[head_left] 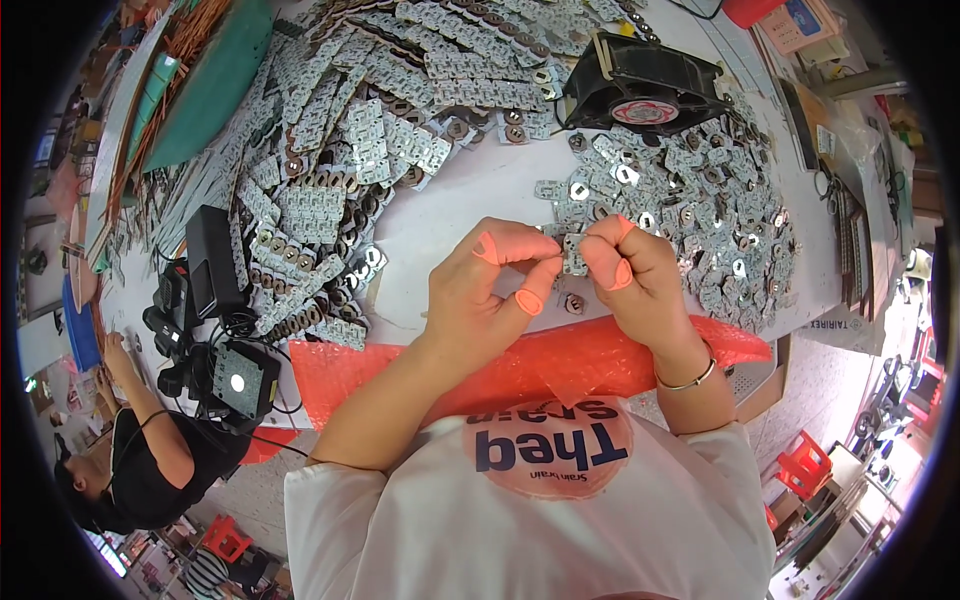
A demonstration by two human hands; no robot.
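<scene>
My left hand (488, 280) and my right hand (640, 280) meet above the white table, each in a pinch. Between them is a small silver-grey circuit board piece (573, 254), gripped from both sides. Orange finger cots cover the thumb and forefinger tips of both hands. Just below the fingers lies one loose board with a round brown part (573, 303). To the right spreads a heap of loose single boards (700, 200). Left of my hands, joined board strips (315, 212) are piled in overlapping rows.
A black fan (645, 85) stands behind the loose boards. Red plastic wrap (590, 358) covers the near table edge. Black power adapters and cables (215, 340) crowd the left side, below a green container (215, 90). Another person (160, 450) works at the far left.
</scene>
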